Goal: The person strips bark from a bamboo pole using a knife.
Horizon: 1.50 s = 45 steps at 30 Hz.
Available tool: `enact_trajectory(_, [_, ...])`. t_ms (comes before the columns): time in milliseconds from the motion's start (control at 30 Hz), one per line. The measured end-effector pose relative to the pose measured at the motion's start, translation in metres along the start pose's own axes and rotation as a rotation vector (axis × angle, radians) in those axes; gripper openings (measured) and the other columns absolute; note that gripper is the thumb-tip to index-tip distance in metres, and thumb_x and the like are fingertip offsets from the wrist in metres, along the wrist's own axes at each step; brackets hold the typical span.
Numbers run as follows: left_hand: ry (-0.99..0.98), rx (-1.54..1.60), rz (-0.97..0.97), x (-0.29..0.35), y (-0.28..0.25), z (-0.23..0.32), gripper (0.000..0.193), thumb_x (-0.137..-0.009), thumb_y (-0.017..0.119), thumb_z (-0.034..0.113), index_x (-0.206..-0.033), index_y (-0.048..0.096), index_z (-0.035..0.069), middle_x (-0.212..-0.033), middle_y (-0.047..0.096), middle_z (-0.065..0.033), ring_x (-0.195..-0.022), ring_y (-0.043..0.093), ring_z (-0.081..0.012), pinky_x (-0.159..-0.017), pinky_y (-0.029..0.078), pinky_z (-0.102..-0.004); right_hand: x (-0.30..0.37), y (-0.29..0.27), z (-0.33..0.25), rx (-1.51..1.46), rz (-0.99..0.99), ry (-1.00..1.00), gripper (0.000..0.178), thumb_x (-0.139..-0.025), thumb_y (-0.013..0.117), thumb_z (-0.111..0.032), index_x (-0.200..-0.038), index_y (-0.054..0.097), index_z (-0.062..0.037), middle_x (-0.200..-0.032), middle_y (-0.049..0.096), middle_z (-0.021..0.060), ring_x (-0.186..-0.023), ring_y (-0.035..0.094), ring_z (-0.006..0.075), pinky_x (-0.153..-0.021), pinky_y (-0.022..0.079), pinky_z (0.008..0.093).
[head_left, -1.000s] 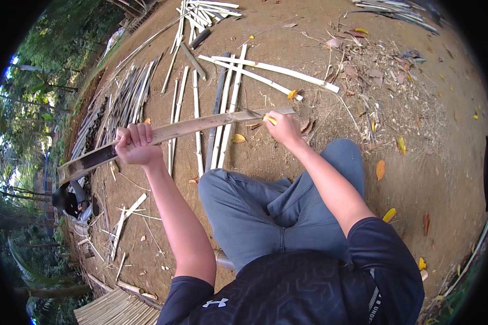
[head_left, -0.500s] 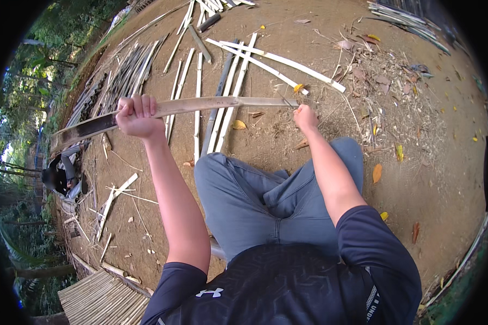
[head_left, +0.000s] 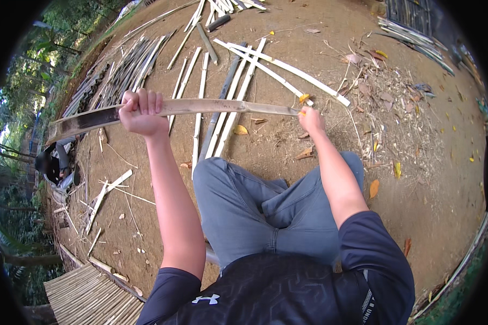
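A long split bamboo strip lies crosswise in front of me, pale along most of its length and dark toward its wider left end. My left hand is closed round it near that dark stretch, fingers over the top. At the narrow right end my right hand is closed, its fingertips against the strip's tip. A small orange bit shows at those fingers; whatever else the right hand holds is hidden. Below the strip are my crossed legs in grey trousers.
Pale bamboo strips lie crossed on the dirt ahead. A pile of bamboo poles is at far left, where another person sits. Shavings and dry leaves cover the ground at right. A slatted bamboo mat lies at lower left.
My right hand has shifted slightly right and down, and the strip's right end tilts lower. A thin dark piece seen by the right hand earlier is no longer visible. My left grip stays.
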<state>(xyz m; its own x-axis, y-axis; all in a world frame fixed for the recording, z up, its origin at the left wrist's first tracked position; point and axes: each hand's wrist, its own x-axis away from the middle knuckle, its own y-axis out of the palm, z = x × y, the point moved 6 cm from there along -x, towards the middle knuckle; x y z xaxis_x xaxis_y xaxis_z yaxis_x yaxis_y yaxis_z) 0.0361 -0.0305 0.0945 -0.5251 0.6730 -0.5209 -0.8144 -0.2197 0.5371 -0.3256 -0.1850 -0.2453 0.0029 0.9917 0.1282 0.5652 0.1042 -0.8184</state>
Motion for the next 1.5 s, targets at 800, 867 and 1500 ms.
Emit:
enact_trajectory(800, [-0.001,-0.02,-0.067,-0.01,0.002,-0.003,0.021,-0.08,0.039,0.021,-0.062,0.03,0.018,-0.05,0.025,0.0045,-0.041,0.023,-0.0082,-0.04,0.025,-0.0251,-0.034,0.028,0.045,-0.015,-0.045,-0.024,0.025,-0.088,0.066,-0.033,-0.104,0.07,-0.014,-0.102,0.071,0.016,-0.1,0.067,0.0351,-0.085,0.053,0.0452])
enact_trajectory(867, [0.018,-0.034,-0.056,-0.01,-0.006,0.007,0.022,-0.08,0.039,0.021,-0.062,0.028,0.017,-0.05,0.024,0.004,-0.041,0.02,-0.0081,-0.039,0.023,-0.0247,-0.02,0.025,0.004,-0.084,-0.09,-0.103,0.024,-0.089,0.065,-0.032,-0.103,0.07,-0.0137,-0.102,0.071,0.016,-0.099,0.067,0.0356,-0.085,0.052,0.0457])
enact_trajectory(1500, [-0.012,-0.039,-0.058,-0.007,0.009,-0.002,0.02,-0.079,0.04,0.021,-0.063,0.028,0.017,-0.05,0.025,0.0032,-0.041,0.022,-0.0086,-0.04,0.024,-0.0245,-0.03,0.035,0.018,-0.181,-0.045,-0.227,0.023,-0.091,0.062,-0.032,-0.104,0.068,-0.0137,-0.108,0.07,0.0147,-0.105,0.067,0.0336,-0.087,0.054,0.0459])
